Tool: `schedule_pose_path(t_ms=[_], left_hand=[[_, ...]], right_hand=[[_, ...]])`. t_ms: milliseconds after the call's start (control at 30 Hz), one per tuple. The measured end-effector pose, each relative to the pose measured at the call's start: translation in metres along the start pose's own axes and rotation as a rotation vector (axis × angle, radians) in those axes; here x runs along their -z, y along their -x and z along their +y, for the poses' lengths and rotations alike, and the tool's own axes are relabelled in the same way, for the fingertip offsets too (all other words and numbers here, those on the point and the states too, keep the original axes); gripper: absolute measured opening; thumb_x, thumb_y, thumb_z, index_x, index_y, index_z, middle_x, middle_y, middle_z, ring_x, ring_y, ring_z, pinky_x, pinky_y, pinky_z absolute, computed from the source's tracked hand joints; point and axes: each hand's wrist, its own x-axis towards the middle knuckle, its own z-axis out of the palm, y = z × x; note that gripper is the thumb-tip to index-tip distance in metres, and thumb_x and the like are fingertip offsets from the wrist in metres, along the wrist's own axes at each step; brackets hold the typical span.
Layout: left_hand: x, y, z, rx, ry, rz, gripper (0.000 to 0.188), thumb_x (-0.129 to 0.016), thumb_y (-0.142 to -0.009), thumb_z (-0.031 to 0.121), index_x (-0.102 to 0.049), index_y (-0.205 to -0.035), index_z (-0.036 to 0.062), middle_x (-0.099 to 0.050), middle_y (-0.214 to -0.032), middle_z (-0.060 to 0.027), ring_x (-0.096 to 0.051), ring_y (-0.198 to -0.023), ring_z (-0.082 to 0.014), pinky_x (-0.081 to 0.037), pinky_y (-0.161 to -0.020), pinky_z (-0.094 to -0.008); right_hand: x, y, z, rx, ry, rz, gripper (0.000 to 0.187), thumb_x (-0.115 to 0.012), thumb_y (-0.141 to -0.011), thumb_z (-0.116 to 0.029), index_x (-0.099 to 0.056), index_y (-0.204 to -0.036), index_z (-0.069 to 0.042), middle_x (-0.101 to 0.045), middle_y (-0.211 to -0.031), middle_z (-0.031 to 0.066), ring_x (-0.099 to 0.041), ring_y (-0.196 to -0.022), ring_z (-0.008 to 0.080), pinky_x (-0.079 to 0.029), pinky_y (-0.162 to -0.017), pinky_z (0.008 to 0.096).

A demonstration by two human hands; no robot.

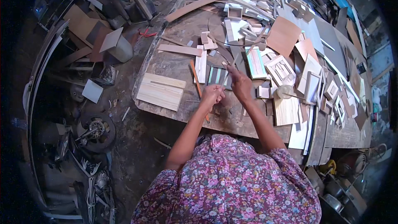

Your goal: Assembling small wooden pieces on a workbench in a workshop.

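My left hand (pixel 212 95) is closed at the near edge of a small dark panel (pixel 212 76) with pale green strips; whatever its fingers pinch is too small to name. At the panel's right side, my right hand (pixel 241 84) is closed with its fingers pointing away from me. A small pale bit shows at those fingertips, but its kind cannot be made out. An orange-brown strip (pixel 195 79) lies left of the panel. Farther right, a shallow wooden tray-like frame with coloured strips (pixel 256 63) lies beside my right hand.
Pale wooden boards (pixel 159 94) lie at the worktable's left edge. A translucent round container (pixel 285 91) stands to the right among small wooden frames (pixel 280 69). Offcuts and brown sheets (pixel 284 36) crowd the far side. On the floor at left is a wheel (pixel 96 130).
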Motion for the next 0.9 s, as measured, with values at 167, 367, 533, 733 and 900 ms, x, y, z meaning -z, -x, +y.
schedule_pose_path(t_ms=[167, 367, 533, 733, 900], left_hand=[[0.010, -0.006, -0.005, -0.023, -0.035, 0.065, 0.014, -0.045, -0.082, 0.009, -0.055, -0.073, 0.0042, -0.051, -0.060, -0.0012, -0.039, -0.044, -0.0043, -0.030, -0.038, -0.0174], [0.001, 0.002, 0.002, -0.013, -0.056, 0.008, 0.011, -0.049, -0.077, 0.005, -0.056, -0.082, -0.0017, -0.048, -0.057, -0.0004, -0.037, -0.041, -0.0044, -0.027, -0.036, -0.0187], [0.010, -0.006, -0.002, -0.002, 0.005, 0.033, 0.012, -0.049, -0.075, 0.003, -0.057, -0.082, -0.0016, -0.047, -0.057, 0.0001, -0.037, -0.041, -0.0047, -0.027, -0.036, -0.0188], [-0.004, -0.001, 0.002, -0.055, -0.098, 0.096, 0.014, -0.047, -0.078, 0.006, -0.059, -0.082, 0.0000, -0.050, -0.057, -0.0007, -0.038, -0.043, -0.0050, -0.027, -0.037, -0.0193], [-0.003, 0.002, 0.001, -0.013, -0.129, -0.008, 0.015, -0.047, -0.080, 0.008, -0.057, -0.086, -0.0019, -0.049, -0.056, -0.0013, -0.037, -0.040, -0.0048, -0.026, -0.035, -0.0191]], right_hand=[[-0.001, 0.035, -0.031, 0.122, -0.051, -0.088, 0.040, -0.052, -0.075, -0.008, -0.055, -0.112, -0.023, -0.060, -0.078, 0.0116, -0.058, -0.059, 0.0295, -0.044, -0.047, 0.0371], [0.004, -0.011, 0.009, -0.073, -0.041, -0.001, 0.037, -0.049, -0.075, -0.002, -0.056, -0.107, -0.019, -0.061, -0.086, 0.0130, -0.060, -0.071, 0.0306, -0.047, -0.056, 0.0371], [-0.002, 0.007, -0.008, 0.054, -0.124, -0.049, 0.046, -0.055, -0.069, 0.000, -0.054, -0.111, -0.019, -0.061, -0.080, 0.0107, -0.059, -0.066, 0.0289, -0.046, -0.055, 0.0366], [-0.004, 0.017, -0.002, 0.075, 0.012, -0.043, 0.042, -0.054, -0.070, -0.005, -0.055, -0.108, -0.023, -0.059, -0.075, 0.0102, -0.058, -0.057, 0.0302, -0.045, -0.048, 0.0380], [0.008, -0.013, 0.021, -0.033, -0.010, 0.084, 0.038, -0.047, -0.075, -0.001, -0.055, -0.106, -0.020, -0.059, -0.075, 0.0126, -0.058, -0.066, 0.0301, -0.043, -0.052, 0.0393]])
